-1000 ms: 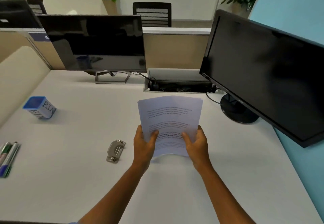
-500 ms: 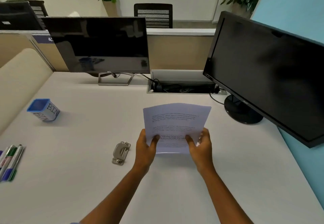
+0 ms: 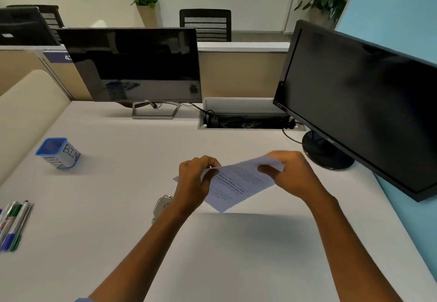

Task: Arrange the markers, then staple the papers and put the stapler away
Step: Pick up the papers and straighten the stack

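Both my hands hold a stack of printed white papers [image 3: 236,183] in the air above the middle of the desk. The stack is turned sideways, tilted, with one corner pointing down. My left hand [image 3: 194,181] pinches its left end and my right hand [image 3: 288,174] grips its right end. A small metal stapler [image 3: 162,206] lies on the desk just left of my left wrist, partly hidden by it. Several markers [image 3: 13,225] lie side by side at the desk's left edge. A blue-rimmed cup [image 3: 59,152] marked BIN stands further back on the left.
Two dark monitors stand at the back: one [image 3: 132,65] left of centre, a larger one [image 3: 359,98] on the right with its round base [image 3: 326,152] on the desk. An open cable tray [image 3: 246,122] sits between them. A beige padded partition [image 3: 26,112] borders the left side.
The papers were upright, held by their lower edge. Both hands have since turned the stack sideways and lifted it, the right hand moving up and right.
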The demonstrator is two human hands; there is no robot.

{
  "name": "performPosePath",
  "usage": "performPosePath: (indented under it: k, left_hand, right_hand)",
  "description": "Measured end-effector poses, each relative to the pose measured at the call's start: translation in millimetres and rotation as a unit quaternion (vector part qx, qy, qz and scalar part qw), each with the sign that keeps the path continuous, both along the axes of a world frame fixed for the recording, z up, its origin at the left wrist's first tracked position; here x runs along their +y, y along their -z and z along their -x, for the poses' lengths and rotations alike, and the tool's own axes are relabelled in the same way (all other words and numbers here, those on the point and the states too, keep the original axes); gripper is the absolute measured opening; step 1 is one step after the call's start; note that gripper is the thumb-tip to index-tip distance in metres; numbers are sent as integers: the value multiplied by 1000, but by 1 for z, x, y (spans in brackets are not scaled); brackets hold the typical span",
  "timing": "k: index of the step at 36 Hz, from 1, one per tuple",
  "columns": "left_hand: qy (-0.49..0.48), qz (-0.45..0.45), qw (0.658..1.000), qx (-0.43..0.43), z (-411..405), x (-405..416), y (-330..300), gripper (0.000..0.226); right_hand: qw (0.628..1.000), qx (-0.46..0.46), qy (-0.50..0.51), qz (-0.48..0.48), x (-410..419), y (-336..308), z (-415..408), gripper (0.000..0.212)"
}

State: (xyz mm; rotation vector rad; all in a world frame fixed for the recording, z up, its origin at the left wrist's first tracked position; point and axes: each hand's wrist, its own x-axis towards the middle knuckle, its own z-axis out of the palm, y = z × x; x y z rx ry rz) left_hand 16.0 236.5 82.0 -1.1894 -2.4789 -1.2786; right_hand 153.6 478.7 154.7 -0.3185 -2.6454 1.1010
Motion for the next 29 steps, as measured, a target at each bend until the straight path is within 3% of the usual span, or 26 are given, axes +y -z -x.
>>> performPosePath:
  k: [3,5,8,11,14,17,19,25,29]
  left_hand:
    - [-77,-36,996,-16,4,-10,-4,26]
    - [-133,-55,988,-47,9,-21,-3,51]
    - [-151,-91,968,-176,18,-36,2,97]
    - [-89,-151,928,-328,16,-38,-3,113]
    - [-36,-195,893,-405,14,-33,-11,89]
    - [-47,-204,891,-403,11,-21,-22,38]
    - [-54,-225,888,-396,8,-16,-26,25]
    - [-73,-230,893,-380,-6,-13,-16,25]
    - [-87,-179,900,-388,-20,-20,20,33]
  right_hand:
    - [998,20,29,46,2,7,-8,5]
    - [995,35,37,80,2,7,-15,5]
    - [985,40,58,156,2,4,-25,16]
    - [974,36,84,208,5,6,-31,18]
    - [966,49,98,235,5,7,-32,22]
    - [958,72,124,248,1,8,-33,26]
    - [948,93,151,264,-2,10,-34,27]
    - [918,108,210,319,-14,33,-40,26]
    - [903,56,260,339,-25,75,-43,26]
